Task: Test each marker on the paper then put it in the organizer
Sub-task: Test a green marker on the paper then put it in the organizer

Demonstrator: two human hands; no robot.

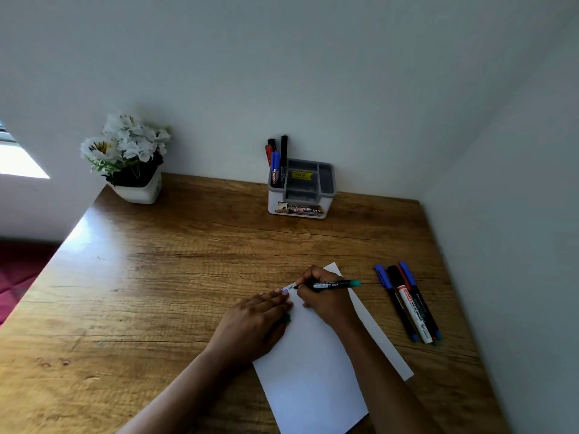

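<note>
So the white paper sits closest, angled on the wooden table, its near corner almost at the bottom edge of the view. The left hand lies flat, fingers spread narrow, pinning the paper's left edge, and there's a bit of green peeking out from under it, can't tell what exactly. The right hand is wrapped around a green-ended marker, tip down on the far left corner of the paper where a few scribbles show.

Just right of the paper there's a small bunch of loose markers lying side by side, touching, near the table's right edge and the wall that runs along it. Not much room on that side. Left of the hands the table is wide and bare.

Further back, against the rear wall, stands a white organizer with a grey compartment tray. Its left slot holds upright markers: red, blue, black. The other slots hold a yellow sticker only. Far left corner has a white pot of white flowers.
</note>
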